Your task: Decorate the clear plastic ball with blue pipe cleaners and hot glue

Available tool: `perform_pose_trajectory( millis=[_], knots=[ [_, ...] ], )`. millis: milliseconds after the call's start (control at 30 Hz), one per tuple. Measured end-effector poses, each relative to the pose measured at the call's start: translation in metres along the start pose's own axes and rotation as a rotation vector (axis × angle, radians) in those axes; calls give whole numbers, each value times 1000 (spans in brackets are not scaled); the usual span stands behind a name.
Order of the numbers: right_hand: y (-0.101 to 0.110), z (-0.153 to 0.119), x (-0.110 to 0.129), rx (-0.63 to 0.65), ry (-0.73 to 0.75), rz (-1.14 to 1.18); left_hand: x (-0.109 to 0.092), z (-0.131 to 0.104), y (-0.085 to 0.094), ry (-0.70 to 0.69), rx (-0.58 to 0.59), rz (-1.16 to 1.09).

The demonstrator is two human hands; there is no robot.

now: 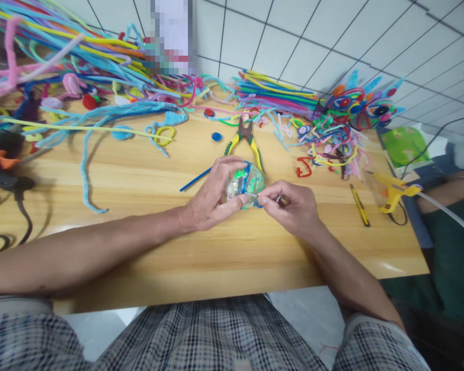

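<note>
My left hand point(214, 196) is closed round a shiny, clear, iridescent ball point(257, 178), with its thumb along the near side. A blue fuzzy band point(246, 175) runs over the ball. At the ball's lower right, my right hand point(294, 206) pinches a slim metal tool point(252, 195); its thin tip lies against the ball beside my left thumb. The tool's kind is hard to make out, as my fingers cover most of it. Just behind the ball lie pliers point(237, 141) with yellow-green handles spread apart. A blue pipe cleaner point(195, 179) lies left of my left hand.
Many coloured pipe cleaners point(112, 49) pile up at the back left, with another bundle point(274, 93) against the tiled wall. Scraps point(325, 136), a yellow cutter point(359, 205) and a yellow glue gun point(394, 190) lie right. A black tool point(3, 159) with a cord stands left. Another person's arm point(444, 193) is at far right.
</note>
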State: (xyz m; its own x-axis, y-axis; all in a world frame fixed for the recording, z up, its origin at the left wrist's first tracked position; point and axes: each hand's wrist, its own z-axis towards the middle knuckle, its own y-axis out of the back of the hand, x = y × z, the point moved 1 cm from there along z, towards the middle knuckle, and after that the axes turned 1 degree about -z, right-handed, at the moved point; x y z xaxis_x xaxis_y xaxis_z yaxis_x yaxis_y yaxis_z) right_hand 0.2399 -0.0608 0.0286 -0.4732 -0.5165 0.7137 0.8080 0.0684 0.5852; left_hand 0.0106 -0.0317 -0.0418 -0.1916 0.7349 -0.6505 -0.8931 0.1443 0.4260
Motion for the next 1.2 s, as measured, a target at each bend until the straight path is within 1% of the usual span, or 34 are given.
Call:
perform_pose_trajectory(
  millis=[167,300,400,433,500,633,733,767,833,933,1000,1033,1067,1100,1167,1200],
  knots=[
    [-2,1,1,3,-22,44,0,0,1,-15,-12,-1],
    [-2,0,1,21,-109,124,-1,1,3,-5,9,11],
    [4,2,-3,12,-186,231,-2,1,4,6,33,21],
    [8,3,-5,-13,-213,256,-2,1,5,10,36,23],
    [21,8,-10,-118,-259,282,-2,0,5,21,29,21],
    [62,18,-27,-372,-294,274,0,0,3,18,5,5],
    [97,15,-49,-460,-352,156,0,-1,2,5,-3,-2],
    [108,12,-59,-473,-386,93,0,-1,1,1,-5,-4],
    [125,1,-79,-456,-485,-38,1,-1,1,-3,-12,-13],
    [138,-16,-108,-407,-699,-264,2,-1,0,13,-20,-21],
    [139,-24,-122,-362,-822,-408,3,-2,0,23,-23,-27],
    [139,-27,-126,-346,-856,-468,4,-2,0,26,-24,-33],
    [139,-28,-128,-339,-860,-531,4,-2,0,29,-25,-43],
    [139,-29,-128,-339,-833,-596,5,-2,0,33,-26,-54],
    [136,-27,-118,-350,-708,-732,5,-3,0,43,-23,-77],
    [133,-25,-108,-352,-625,-779,5,-3,0,50,-21,-85]
  ],
)
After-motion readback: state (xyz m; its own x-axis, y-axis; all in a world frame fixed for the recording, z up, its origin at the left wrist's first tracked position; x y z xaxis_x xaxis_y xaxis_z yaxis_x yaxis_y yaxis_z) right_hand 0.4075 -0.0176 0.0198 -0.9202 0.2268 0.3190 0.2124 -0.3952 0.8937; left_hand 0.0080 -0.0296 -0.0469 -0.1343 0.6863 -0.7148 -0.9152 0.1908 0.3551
